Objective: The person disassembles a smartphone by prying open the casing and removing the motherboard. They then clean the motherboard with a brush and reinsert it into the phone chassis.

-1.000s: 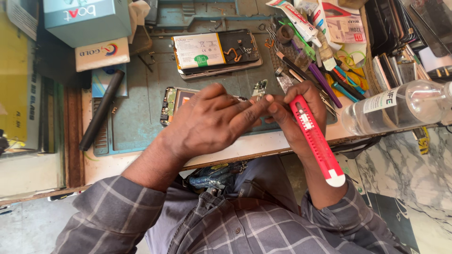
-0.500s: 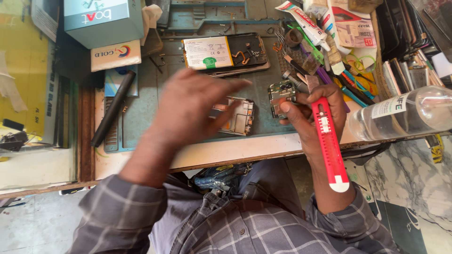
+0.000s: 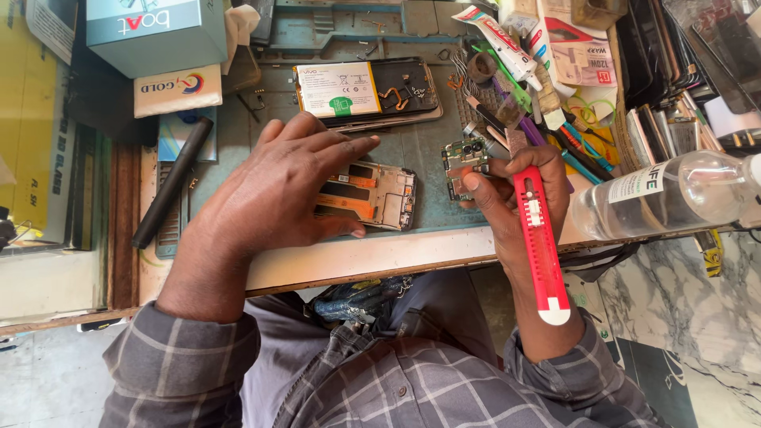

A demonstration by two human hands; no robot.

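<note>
Yellow packaging [image 3: 32, 127] stands along the far left edge of the bench, with a teal box [image 3: 154, 32] and a small white box [image 3: 176, 89] beside it at the back. A black rod-shaped tool [image 3: 170, 184] lies slanted just right of them, on the left margin of the grey-green work mat [image 3: 420, 147]. The left hand [image 3: 281, 190] is spread flat, fingers apart and gripping nothing, over the left part of an opened phone frame [image 3: 376, 194] that lies on the mat near the bench's front edge [image 3: 380, 257]. Behind it, an opened phone with its battery showing [image 3: 365, 89] rests flat, with a bare strip of mat between the two. Right of the frame is another open patch of mat, then the right hand [image 3: 515, 202], closed on a small green circuit board [image 3: 464, 162] pinched at its fingertips and on a red utility knife [image 3: 539, 238] lying along the palm toward the wrist. Crowded tools and pens [image 3: 539, 119] fill the mat's right edge. A clear plastic bottle [image 3: 674, 194] lies on its side at the bench's right front corner.
</note>
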